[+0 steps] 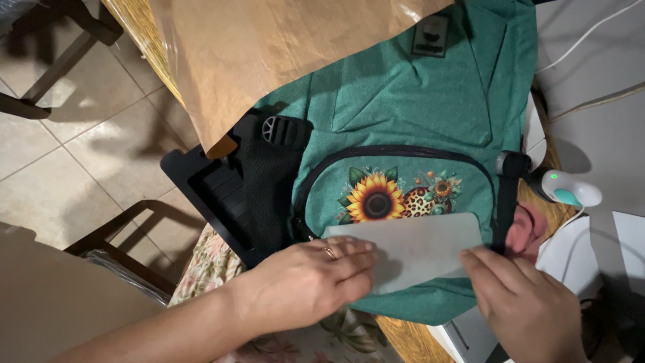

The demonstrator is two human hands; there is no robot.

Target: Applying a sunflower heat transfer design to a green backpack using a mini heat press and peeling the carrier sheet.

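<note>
left hand point(306, 279): flat, fingers together and extended, pressing left edge of grey sheet point(416, 245); ring on one finger, grasping nothing
right hand point(524, 299): flat, fingertips on sheet's right edge at 3 o'clock, not clenched
grey sheet: lies on green backpack point(416, 101), just below sunflower print point(376, 198)
brown paper point(269, 54): 11 o'clock of the backpack
small white device point(571, 188): 3 o'clock of the backpack

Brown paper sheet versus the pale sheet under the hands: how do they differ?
The brown paper sheet is large, tan and crinkled, while the pale sheet is small, whitish-grey, smooth and round-cornered. The brown paper sheet lies untouched across the top of the green backpack; the pale sheet lies on the front pocket below the sunflower print, with the left hand and right hand touching it. Both rest on the backpack.
</note>
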